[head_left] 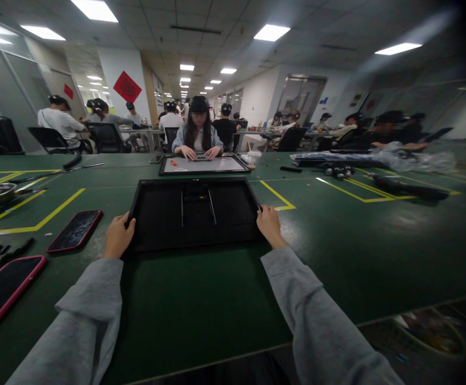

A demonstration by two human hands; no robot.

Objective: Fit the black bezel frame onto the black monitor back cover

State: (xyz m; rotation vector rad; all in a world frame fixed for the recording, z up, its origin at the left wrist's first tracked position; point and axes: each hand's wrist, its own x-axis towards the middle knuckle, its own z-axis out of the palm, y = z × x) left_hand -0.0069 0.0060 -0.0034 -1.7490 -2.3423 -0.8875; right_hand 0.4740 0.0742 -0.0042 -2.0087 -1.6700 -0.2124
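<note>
A flat black monitor panel [195, 214] lies on the green table [337, 251] in front of me, back side up, with a slotted mount in its middle. My left hand [118, 235] grips its near left edge, fingers curled over the rim. At the near right corner, my right hand [270, 224] holds the panel the same way. Both arms wear grey sleeves.
Two red-cased phones [75, 230] [4, 289] lie at my left, with small black tools [4, 252] between. Across the table a person [197, 133] works on a white panel [203, 164]. Plastic-wrapped parts [377, 158] and a black bar [409, 188] lie at the far right. Yellow tape lines mark the table.
</note>
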